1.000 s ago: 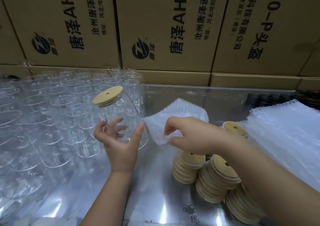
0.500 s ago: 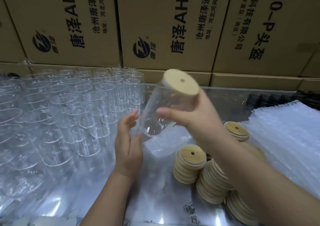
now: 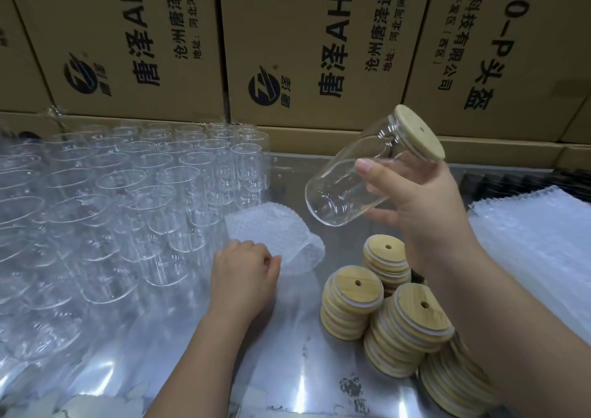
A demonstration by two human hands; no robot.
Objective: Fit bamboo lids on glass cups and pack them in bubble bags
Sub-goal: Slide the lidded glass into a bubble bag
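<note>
Two jobs: left hand point(image 3: 243, 277), pinching the bag point(image 3: 265, 229), should open it wide; right hand point(image 3: 425, 213), gripping the cup point(image 3: 339, 181), slides it in.

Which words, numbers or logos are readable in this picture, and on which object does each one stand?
"唐泽AH4", cut off at the top: left carton and middle carton.
"沧州唐泽通信", cut off: the same two cartons.
Round logo with "唐泽": the same two cartons.
"科技有限公司": right carton.
".0-P头盔": right carton.
Small address lines on the cartons: only partly readable.
Dark print on the shiny table sheet: too blurred.
</note>
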